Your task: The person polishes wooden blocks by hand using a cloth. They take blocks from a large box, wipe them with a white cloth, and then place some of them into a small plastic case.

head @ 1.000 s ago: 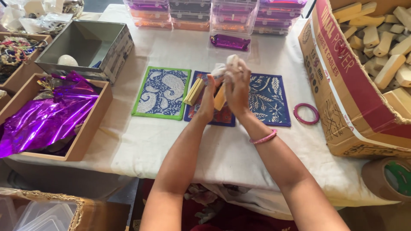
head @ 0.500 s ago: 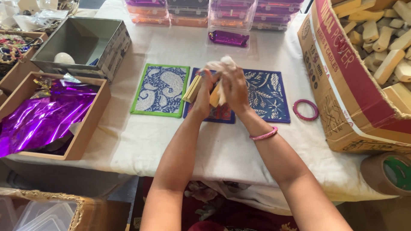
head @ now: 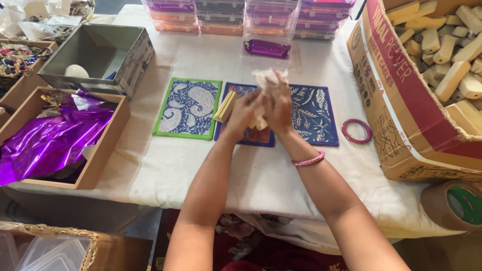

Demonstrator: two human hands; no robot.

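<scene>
Pale crumpled cloth, held up between both hands over the middle mat, which serves as landmark here. Left hand and right hand pressed close together, fingers curled around the cloth; its top edge sticks out above the fingertips. Something tan shows between the palms, too hidden to tell what. Motion blur on both hands. Pink bangle on wrist of the right arm.

Small wooden blocks lie stacked on the middle mat's left edge, just beside the left hand's knuckles.

Left of the middle mat: green-bordered paisley mat, touching or nearly so. Right of it: blue leaf-pattern mat, partly behind the right hand. Further right, a loose pink bangle flat on the white tablecloth, near the large cardboard box full of wooden blocks. Roll of brown tape at the table's near right corner.

Beyond the middle mat: purple foil packet, then stacked clear plastic cases along the far edge.

Well left of it: wooden tray of purple foil; grey open box behind that.
</scene>
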